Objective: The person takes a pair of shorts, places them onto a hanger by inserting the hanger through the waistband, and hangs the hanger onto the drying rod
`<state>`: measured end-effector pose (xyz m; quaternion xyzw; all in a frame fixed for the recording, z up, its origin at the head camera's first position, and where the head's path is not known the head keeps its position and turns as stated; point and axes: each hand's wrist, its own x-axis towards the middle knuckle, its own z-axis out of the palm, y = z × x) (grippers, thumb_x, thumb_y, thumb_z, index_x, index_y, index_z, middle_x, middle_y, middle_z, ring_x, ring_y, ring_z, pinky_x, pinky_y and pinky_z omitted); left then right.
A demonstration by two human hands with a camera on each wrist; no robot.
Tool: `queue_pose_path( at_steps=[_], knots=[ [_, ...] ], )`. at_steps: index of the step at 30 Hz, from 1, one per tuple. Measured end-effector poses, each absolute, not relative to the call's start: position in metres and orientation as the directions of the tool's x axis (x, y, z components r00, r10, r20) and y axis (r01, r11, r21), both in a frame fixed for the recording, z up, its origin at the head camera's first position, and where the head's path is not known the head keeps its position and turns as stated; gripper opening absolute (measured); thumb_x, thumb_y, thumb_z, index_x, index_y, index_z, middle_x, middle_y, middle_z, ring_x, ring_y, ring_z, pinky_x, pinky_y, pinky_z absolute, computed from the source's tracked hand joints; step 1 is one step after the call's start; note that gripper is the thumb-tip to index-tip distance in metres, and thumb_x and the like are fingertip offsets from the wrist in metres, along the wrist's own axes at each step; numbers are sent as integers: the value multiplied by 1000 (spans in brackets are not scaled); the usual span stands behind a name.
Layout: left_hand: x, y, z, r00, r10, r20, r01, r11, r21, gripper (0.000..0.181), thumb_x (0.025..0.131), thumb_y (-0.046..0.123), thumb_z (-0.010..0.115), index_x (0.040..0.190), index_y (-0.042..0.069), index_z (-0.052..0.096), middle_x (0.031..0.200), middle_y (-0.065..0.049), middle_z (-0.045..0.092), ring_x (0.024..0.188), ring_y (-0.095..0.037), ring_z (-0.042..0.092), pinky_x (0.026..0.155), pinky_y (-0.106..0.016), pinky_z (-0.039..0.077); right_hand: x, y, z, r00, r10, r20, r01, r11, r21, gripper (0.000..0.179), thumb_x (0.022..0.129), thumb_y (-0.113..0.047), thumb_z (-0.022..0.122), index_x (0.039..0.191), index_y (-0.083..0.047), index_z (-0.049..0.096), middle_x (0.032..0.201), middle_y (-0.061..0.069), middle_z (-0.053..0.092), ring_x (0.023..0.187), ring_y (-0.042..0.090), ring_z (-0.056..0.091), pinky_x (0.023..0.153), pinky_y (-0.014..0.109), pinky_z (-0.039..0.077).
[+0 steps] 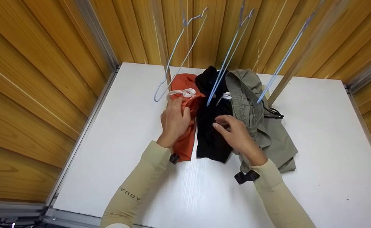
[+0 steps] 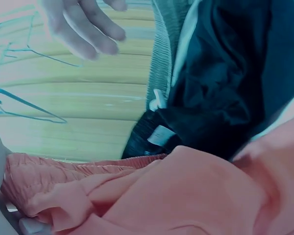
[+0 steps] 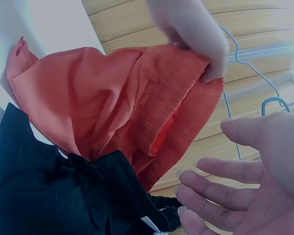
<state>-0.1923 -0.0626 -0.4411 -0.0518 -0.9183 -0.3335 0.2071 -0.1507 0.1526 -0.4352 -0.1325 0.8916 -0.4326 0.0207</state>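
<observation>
Orange shorts [image 1: 182, 148] with an elastic waist and white drawstring [image 1: 189, 92] lie on the left of a row of garments. My left hand [image 1: 175, 118] grips them at the waistband, thumb and fingers on either side of the cloth, as the right wrist view shows. Over the black shorts [image 1: 213, 142] in the middle hovers my right hand [image 1: 237, 133], its fingers spread and relaxed around nothing. In the right wrist view this right hand [image 3: 245, 181] has its fingers apart near the orange waistband [image 3: 186, 127]. Grey-green shorts [image 1: 277, 139] with a black cord lie at right.
Three pale blue hangers hang above the garments: one at left [image 1: 156, 100], one in the middle [image 1: 208, 104] and one at right [image 1: 280, 67]. A wooden post [image 1: 285, 83] rises behind the grey-green shorts. Wood-panelled walls [image 1: 30, 95] enclose the white table [image 1: 109, 142].
</observation>
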Motion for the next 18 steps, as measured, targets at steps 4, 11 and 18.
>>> queue_pose_path(
  at_steps=[4, 11, 18],
  knots=[
    [-185, -63, -433, -888, -23, 460, 281, 764, 581, 24, 90, 20, 52, 109, 11, 65, 98, -6, 66, 83, -23, 60, 70, -39, 54, -152, 151, -434, -967, -245, 69, -206, 598, -775, 33, 97, -27, 59, 122, -7, 61, 119, 12, 62, 111, 26, 59, 92, 44, 50],
    [-174, -62, -423, -828, -6, 560, 362, 757, 543, 21, 87, 17, 53, 102, 10, 66, 95, -6, 67, 76, -23, 60, 61, -36, 51, -155, 148, -435, -975, -208, 73, -184, 584, -790, 37, 97, -25, 58, 127, -3, 57, 125, 15, 59, 117, 31, 54, 95, 49, 47],
    [-165, -60, -416, -790, 18, 613, 444, 707, 551, 22, 86, 17, 55, 101, 9, 68, 111, -9, 70, 97, -23, 66, 82, -37, 56, -163, 144, -439, -984, -164, 69, -155, 596, -788, 43, 96, -27, 59, 133, -6, 52, 132, 15, 53, 120, 33, 51, 95, 49, 47]
  ],
)
